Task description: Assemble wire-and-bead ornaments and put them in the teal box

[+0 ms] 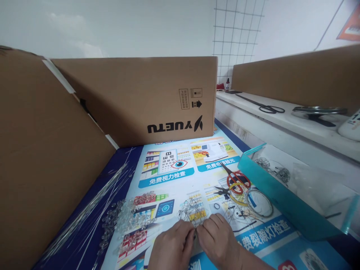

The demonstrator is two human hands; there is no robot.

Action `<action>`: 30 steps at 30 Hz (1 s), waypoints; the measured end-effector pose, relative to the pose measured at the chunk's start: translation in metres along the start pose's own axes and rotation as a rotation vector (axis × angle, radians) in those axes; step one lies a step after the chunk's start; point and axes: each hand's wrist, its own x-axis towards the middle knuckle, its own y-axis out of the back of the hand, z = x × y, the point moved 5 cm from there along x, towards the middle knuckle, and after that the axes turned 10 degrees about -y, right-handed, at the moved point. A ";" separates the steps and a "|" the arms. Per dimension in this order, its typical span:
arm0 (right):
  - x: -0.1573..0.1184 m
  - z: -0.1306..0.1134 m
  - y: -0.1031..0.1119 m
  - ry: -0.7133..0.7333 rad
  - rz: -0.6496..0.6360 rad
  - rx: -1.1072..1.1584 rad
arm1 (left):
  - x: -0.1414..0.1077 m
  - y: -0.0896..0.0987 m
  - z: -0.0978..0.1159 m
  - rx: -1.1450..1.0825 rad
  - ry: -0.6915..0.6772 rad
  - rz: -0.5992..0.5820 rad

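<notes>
Head view: left hand (171, 243) and right hand (218, 240) pinching near edge of wire tangle (192, 210) on printed sheet (184, 186); our fingers (210, 224) are hiding exact grip. Teal tray (278, 206) is holding wire coils (277, 173), hazy plastic bag (312, 183).

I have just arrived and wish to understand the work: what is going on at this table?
A person's left hand and right hand are pinched close together at the near edge of a tangle of wire-like strands; what they hold, if anything, is hidden. Clear beads lie to the left. To the right are red-handled scissors and a teal tray.
</notes>
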 end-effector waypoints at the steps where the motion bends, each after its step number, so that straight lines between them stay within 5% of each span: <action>1: 0.000 0.000 0.000 -0.001 0.015 0.004 | 0.000 0.000 0.001 0.014 0.010 -0.020; 9: 0.001 0.001 0.003 0.024 0.007 0.032 | 0.003 0.001 0.005 0.054 0.040 -0.122; 22: 0.008 0.000 0.025 0.145 0.049 0.071 | 0.003 0.003 0.007 -0.042 -0.036 -0.047; 30: 0.008 0.003 0.021 0.118 0.051 0.060 | 0.001 0.001 0.007 -0.021 -0.049 -0.042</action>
